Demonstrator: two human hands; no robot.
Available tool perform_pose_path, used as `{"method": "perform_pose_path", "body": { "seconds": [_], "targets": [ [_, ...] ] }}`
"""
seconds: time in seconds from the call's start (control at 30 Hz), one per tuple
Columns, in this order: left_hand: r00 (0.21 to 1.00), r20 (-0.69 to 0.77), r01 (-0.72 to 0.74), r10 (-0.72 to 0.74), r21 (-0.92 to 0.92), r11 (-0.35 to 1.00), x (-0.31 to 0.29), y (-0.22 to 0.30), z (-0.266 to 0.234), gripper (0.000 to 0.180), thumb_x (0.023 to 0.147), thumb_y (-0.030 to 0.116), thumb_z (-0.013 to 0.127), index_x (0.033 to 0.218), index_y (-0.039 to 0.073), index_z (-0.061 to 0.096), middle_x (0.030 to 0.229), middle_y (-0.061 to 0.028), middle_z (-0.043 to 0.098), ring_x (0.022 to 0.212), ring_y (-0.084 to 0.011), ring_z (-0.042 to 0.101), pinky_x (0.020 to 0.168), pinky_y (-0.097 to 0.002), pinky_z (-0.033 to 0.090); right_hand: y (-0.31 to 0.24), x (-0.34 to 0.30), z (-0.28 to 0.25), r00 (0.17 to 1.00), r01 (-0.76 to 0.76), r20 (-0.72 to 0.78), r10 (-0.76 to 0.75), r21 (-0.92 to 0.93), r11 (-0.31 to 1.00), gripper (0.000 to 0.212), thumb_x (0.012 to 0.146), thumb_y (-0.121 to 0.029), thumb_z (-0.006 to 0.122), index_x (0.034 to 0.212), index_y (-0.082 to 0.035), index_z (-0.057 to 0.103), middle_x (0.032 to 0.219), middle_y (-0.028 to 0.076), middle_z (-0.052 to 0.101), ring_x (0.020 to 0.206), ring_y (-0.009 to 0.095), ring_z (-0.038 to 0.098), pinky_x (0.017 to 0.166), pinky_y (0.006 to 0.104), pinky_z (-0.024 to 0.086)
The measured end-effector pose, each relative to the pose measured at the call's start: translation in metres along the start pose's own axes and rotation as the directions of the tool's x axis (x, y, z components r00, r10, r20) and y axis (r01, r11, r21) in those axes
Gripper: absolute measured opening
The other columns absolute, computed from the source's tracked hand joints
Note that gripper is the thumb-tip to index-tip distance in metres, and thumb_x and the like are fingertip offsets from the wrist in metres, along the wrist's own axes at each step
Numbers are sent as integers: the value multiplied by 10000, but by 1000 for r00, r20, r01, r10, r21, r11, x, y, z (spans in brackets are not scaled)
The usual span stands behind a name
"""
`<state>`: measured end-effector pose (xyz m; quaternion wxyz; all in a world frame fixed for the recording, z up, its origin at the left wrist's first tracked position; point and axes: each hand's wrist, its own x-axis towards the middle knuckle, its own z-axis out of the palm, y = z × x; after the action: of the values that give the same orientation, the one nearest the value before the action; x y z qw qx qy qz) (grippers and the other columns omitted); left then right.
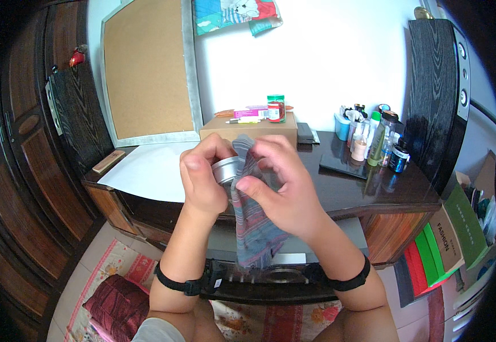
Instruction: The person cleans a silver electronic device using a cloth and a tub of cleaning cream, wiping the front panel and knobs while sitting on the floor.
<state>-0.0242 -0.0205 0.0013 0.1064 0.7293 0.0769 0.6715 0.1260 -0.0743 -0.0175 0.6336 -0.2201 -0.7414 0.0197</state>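
In front of my chest, my left hand (202, 179) is closed around a round silver metal piece (225, 170) that looks like a lid or a small tin. Its far side is hidden by fingers and cloth. My right hand (282, 179) pinches a grey, blue and reddish striped cloth (253, 228) between thumb and fingers. The cloth's upper part lies against the silver piece, and the rest hangs down below my hands. Both hands are held up over the front of the dark desk (345, 191).
A white sheet (151, 171) lies on the desk's left, near a wooden block (109, 161). Behind my hands a cardboard box (214, 130) carries a green-lidded jar (276, 108). Several bottles (375, 139) and a dark flat tablet-like thing (347, 164) sit right. A tall speaker (433, 85) stands beyond.
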Motion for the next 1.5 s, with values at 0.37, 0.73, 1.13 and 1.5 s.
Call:
{"method": "perform_pose_path", "body": {
  "seconds": [0.37,0.73,1.13,1.5],
  "targets": [
    [995,-82,-54,56,23,998,0,2,7,855,952,715,153,621,7,498,616,-90,609,550,-189,553,530,-294,417,6,4,-8,923,-383,136,359,406,830,219,994,-132,567,1149,7,634,960,-10,619,860,61,530,800,235,461],
    [935,-128,-266,330,361,894,6,5,12,737,1021,540,247,603,11,543,729,-111,531,708,-253,505,666,-344,403,-9,8,1,844,-531,261,468,529,663,371,1009,-207,557,1299,19,515,1028,31,622,882,67,566,795,246,483],
    [941,-209,-228,266,189,955,-6,-4,28,623,1054,420,335,644,-20,495,728,-112,507,646,-208,510,583,-313,408,-4,-1,15,947,-321,90,308,297,899,474,1018,-325,491,1353,4,426,1172,196,608,1076,250,590,947,347,442],
    [948,-313,90,-66,63,994,-2,12,29,775,1036,565,163,588,14,474,758,-83,549,684,-172,487,671,-290,396,-11,1,9,899,-426,21,437,265,865,407,1049,-371,423,1084,1,583,784,33,595,692,93,566,615,272,476]
  ]
}}
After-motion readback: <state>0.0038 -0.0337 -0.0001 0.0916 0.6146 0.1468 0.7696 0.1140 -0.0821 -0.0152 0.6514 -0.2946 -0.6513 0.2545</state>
